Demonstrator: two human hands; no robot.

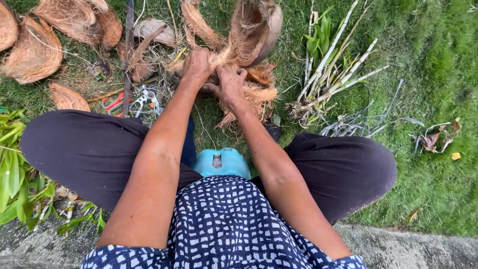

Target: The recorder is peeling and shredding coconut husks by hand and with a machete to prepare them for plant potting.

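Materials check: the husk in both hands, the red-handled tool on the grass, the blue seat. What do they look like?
Coconut husk: dry brown plant fibre, matte, stringy and frayed where the left hand and right hand grip it. Pruning shears: bright metal blades, handles look like red plastic or coating. Low stool: smooth, slightly glossy light blue, probably moulded plastic.

The person sits on a low stool (221, 163) at the edge of the grass (438, 65), knees apart. Between the knees and a little ahead lies a coconut husk (249, 40), with the left hand (196, 65) and the right hand (230, 83) both on its fibres. Left of the hands, garden shears (130, 101) lie on the ground, and further left more husk pieces (35, 50). Right of the husk lies a bundle of cut stalks (333, 65). Beside the left knee are leafy plants (15, 174).
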